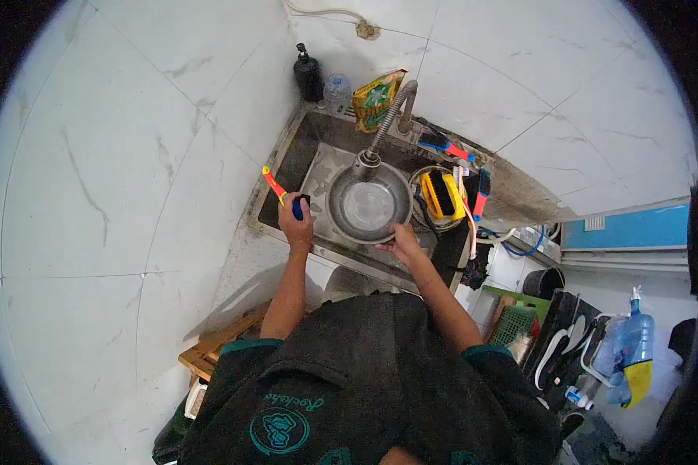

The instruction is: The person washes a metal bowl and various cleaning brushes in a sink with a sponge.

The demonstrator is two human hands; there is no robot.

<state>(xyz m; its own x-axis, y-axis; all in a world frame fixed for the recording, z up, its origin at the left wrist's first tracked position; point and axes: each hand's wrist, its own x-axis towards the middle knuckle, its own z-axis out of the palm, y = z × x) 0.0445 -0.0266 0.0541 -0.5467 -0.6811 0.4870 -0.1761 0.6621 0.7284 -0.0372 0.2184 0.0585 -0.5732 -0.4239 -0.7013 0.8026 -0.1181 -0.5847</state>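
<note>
The metal sink (349, 263) bears a black bottle (309, 79) far left, then a clear bottle (337, 88) and a yellow pouch (374, 102) rightward.

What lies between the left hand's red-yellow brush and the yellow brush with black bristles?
In the head view, mainly a round grey metal bowl; the right hand holds its rim.

A green basket (512, 325) sits near a black bucket (545, 284).
</note>
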